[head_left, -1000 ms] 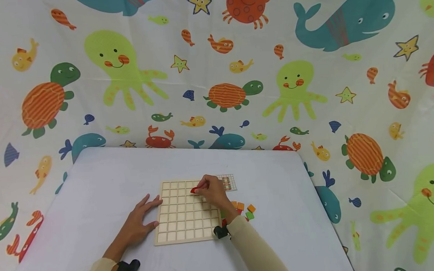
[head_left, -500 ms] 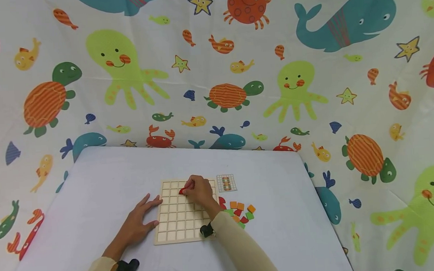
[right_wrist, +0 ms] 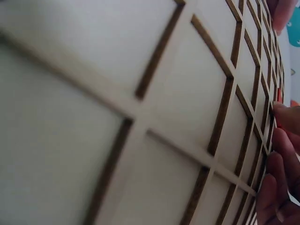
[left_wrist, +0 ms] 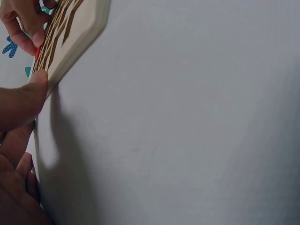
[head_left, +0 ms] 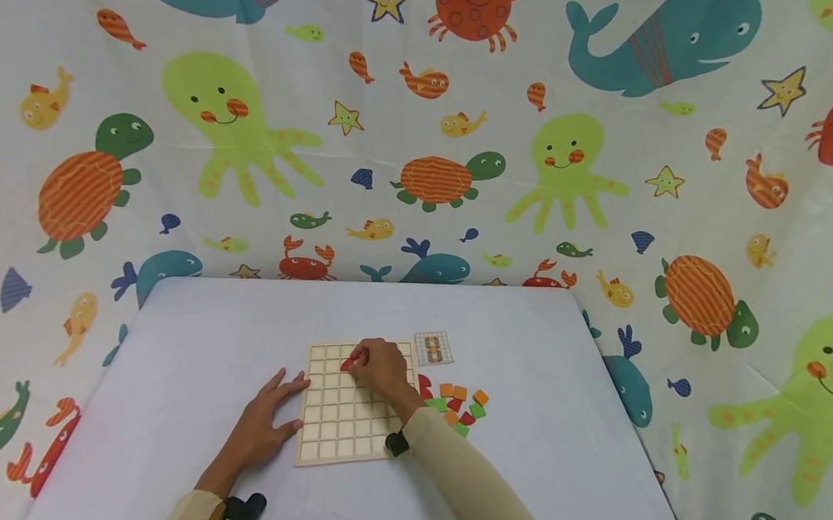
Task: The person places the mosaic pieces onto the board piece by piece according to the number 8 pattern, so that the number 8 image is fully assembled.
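Observation:
A pale wooden grid board lies on the white table, its square cells divided by thin raised strips. Over its upper part, my right hand pinches a small red tile with a curved edge, down at a cell. In the right wrist view the fingertips and a sliver of red show at the far right. My left hand lies along the board's left edge, fingers and thumb extended and touching it. From the left wrist, the thumb is seen against the board's rim.
Right of the board several loose orange, green and red tiles lie scattered, partly behind the right forearm. A small printed pattern card with a grid sits by the board's upper right corner. A sea-animal curtain hangs behind the table.
My right hand has carried the red tile leftward across the upper rows, then stayed near one cell over the last half second. My left hand keeps its place at the board's edge.

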`<state>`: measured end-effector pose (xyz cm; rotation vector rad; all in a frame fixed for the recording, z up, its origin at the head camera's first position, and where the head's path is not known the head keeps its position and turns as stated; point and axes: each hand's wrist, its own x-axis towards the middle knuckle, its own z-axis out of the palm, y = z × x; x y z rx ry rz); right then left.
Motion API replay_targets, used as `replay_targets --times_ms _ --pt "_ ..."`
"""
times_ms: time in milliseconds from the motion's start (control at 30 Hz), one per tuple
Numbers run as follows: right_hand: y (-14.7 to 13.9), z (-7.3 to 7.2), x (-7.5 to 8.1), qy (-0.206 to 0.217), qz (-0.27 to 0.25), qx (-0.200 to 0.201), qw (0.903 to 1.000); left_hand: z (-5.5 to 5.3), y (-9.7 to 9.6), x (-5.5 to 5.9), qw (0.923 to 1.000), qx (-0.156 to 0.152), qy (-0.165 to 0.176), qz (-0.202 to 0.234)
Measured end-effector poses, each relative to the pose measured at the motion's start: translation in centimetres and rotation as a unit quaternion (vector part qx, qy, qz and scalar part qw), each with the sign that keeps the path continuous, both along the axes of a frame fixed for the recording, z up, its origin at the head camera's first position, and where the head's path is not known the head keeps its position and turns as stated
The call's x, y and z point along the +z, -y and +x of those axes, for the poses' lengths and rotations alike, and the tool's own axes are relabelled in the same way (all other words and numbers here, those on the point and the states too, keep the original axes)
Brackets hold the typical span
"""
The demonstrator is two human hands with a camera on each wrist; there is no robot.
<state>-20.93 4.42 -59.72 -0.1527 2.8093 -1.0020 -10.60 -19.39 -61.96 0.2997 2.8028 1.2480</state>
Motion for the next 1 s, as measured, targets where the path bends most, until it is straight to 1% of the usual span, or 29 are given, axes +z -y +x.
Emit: replay_targets --times_ms 133,200,300,367,500,633,700,833,1000 --pt "-0.7 0.7 0.4 -0.01 0.004 0.011 0.9999 -0.1 0.0 0.0 1.0 0.002 -0.002 -0.007" --pt "-1.2 1.2 0.7 -0.012 0.0 0.01 0.9999 -0.1 0.0 0.0 1.0 0.002 -0.003 -0.008" --pt "-2.4 1.6 1.1 -0.019 -0.02 0.01 0.9996 -0.1 0.0 0.1 1.0 0.001 0.001 -0.008" --pt "-3.5 1.8 1.3 -0.03 -0.037 0.014 0.9987 -0.1 -0.1 0.1 1.0 0.002 -0.001 -0.007" --pt "-5.9 2.1 1.5 -0.047 -0.055 0.028 0.997 -0.1 -0.1 -0.1 1.0 0.002 0.001 -0.003" --pt "-8.3 2.5 1.9 -0.052 -0.071 0.024 0.9959 -0.1 0.0 -0.1 1.0 -0.001 0.004 0.002" --pt "-9.5 2.9 2.1 -0.051 -0.081 0.012 0.9953 -0.1 0.0 -0.1 1.0 -0.002 0.003 0.004" --pt "-11.8 3.9 2.2 -0.038 -0.086 -0.024 0.9953 -0.1 0.0 -0.2 1.0 -0.001 0.004 0.002" --pt "-14.1 4.9 2.1 -0.002 -0.067 -0.076 0.9949 -0.1 0.1 -0.2 1.0 -0.001 0.007 -0.002"
